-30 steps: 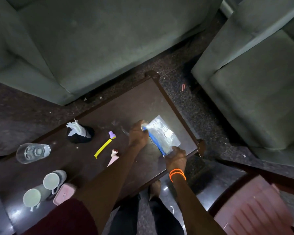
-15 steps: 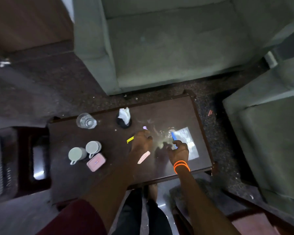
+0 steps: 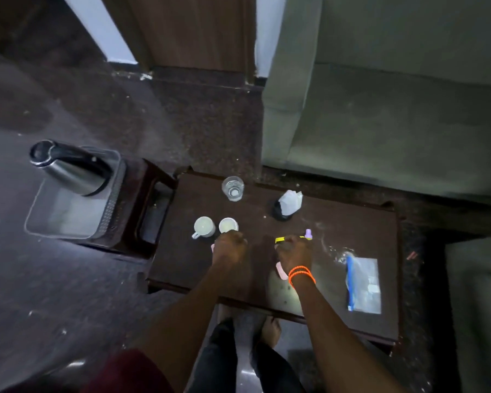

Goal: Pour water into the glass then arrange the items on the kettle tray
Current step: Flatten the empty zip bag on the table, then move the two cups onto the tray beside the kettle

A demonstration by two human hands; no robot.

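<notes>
A steel kettle [image 3: 68,171] stands on a clear tray [image 3: 65,225] on a low stool left of the dark table [image 3: 338,222]. A glass [image 3: 233,188] holding water stands at the table's far edge. Two pale cups [image 3: 204,226] [image 3: 228,224] sit in front of it. My left hand [image 3: 228,248] is curled over a pink box [image 3: 212,247], which is almost hidden. My right hand [image 3: 294,253] has its fingers closed on a yellow toothbrush [image 3: 279,239] with a purple cap. A pink tube [image 3: 281,272] pokes out from under that wrist.
A black holder with white packets [image 3: 287,204] stands behind the toothbrush. A clear zip bag with a blue strip [image 3: 363,285] lies at the table's right. Green sofas [image 3: 394,123] flank the table at the back and right. My bare feet [image 3: 270,327] are under the near edge.
The view swung left, bringing the kettle and tray into sight. My left hand moved from the toothbrush to the pink box. My right hand left the zip bag for the toothbrush.
</notes>
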